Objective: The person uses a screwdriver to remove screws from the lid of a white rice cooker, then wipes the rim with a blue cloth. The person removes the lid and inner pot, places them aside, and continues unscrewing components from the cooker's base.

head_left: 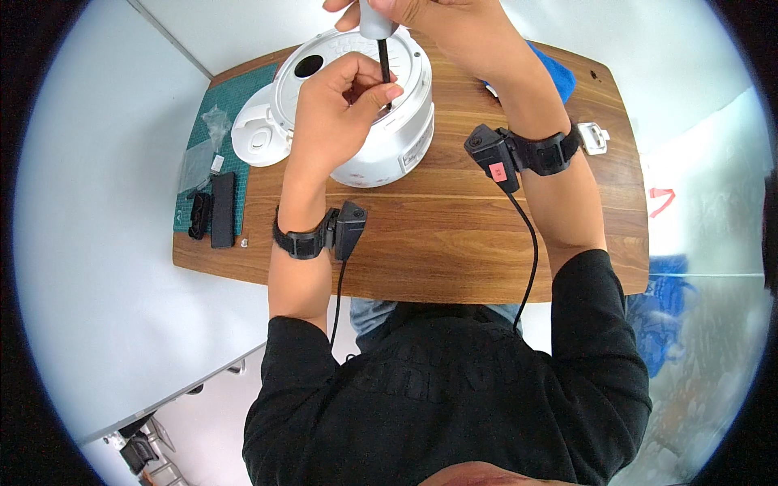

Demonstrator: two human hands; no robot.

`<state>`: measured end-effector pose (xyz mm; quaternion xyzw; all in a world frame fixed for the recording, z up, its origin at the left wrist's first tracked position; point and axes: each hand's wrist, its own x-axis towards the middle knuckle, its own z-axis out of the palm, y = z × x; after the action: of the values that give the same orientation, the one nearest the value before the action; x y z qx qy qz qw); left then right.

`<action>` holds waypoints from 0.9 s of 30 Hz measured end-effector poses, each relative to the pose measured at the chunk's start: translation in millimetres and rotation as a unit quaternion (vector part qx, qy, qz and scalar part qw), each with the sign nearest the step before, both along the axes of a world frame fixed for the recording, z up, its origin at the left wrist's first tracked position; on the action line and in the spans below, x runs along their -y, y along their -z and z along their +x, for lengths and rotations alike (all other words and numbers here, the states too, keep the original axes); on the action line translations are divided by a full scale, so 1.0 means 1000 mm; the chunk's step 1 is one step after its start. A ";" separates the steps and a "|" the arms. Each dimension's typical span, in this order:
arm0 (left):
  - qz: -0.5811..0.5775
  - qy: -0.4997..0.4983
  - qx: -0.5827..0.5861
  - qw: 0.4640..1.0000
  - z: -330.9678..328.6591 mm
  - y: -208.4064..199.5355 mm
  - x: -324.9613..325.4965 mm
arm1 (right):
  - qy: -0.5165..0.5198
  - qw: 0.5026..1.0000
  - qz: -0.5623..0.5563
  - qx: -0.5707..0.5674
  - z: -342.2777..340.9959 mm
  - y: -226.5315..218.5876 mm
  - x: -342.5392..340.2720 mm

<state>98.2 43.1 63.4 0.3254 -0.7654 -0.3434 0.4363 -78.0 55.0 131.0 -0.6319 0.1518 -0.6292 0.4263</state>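
A white, round-bodied appliance (pixel 374 164), perhaps a rice cooker, stands at the far side of the table, its round panel facing up. Over that panel is a screwdriver (pixel 384 57) with a grey handle and dark shaft, held nearly upright. My right hand (pixel 421 14) is closed around the handle, partly cut off by the upper edge of the view. Lower down, my left hand (pixel 336 105) rests over the panel, thumb and forefinger pinching the shaft near its tip. The tip is at the panel's near rim; whether it sits in a screw is too small to tell.
A green cutting mat (pixel 212 134) lies at the left, bearing clear plastic bags (pixel 196 166), a dark oblong block (pixel 223 209) and a black strap (pixel 199 215). To the right are a blue cloth-like item (pixel 555 71) and a small white part (pixel 594 138). Cables run from both wrist devices.
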 end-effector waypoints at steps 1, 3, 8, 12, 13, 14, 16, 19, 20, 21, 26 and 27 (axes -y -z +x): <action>-0.003 -0.006 0.002 1.000 -0.001 0.000 -0.001 | 0.004 1.000 -0.011 -0.028 -0.003 0.001 0.004; -0.016 -0.003 -0.002 1.000 -0.002 0.001 0.000 | 0.071 0.988 -0.035 -0.131 -0.008 -0.002 0.009; -0.029 -0.008 -0.010 0.999 0.001 0.005 0.000 | 0.208 0.939 -0.004 -0.272 -0.005 -0.019 -0.011; -0.011 -0.004 -0.001 1.000 -0.002 0.003 -0.003 | 0.112 0.982 -0.011 -0.150 -0.008 -0.011 0.005; 0.001 0.002 -0.003 1.000 -0.003 -0.001 -0.006 | 0.075 0.991 -0.050 -0.102 -0.009 0.005 0.019; 0.013 0.006 -0.004 1.000 -0.004 -0.003 -0.008 | 0.037 0.994 -0.090 -0.054 -0.007 0.012 0.024; 0.013 0.004 -0.012 1.000 -0.005 -0.002 -0.006 | 0.093 0.988 -0.110 -0.063 -0.006 0.015 0.026; -0.012 -0.025 0.035 0.999 0.000 0.000 -0.004 | 0.170 0.958 -0.021 -0.228 -0.008 -0.007 0.006; -0.026 -0.037 0.060 0.997 0.002 0.001 -0.003 | 0.194 0.932 0.028 -0.306 -0.009 -0.016 -0.005; -0.024 -0.038 0.061 0.997 0.004 0.001 -0.002 | 0.194 0.936 0.022 -0.293 -0.008 -0.017 -0.010; -0.038 -0.005 0.007 0.999 0.002 0.007 0.003 | 0.175 0.968 0.054 -0.173 -0.003 -0.009 -0.005; -0.013 0.006 -0.006 1.000 0.001 0.004 0.000 | 0.165 0.972 0.046 -0.162 -0.005 -0.005 -0.002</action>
<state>99.5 42.7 59.4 0.3131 -0.7688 -0.3383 0.4432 -83.5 56.6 136.2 -0.6712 0.3498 -0.5728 0.3147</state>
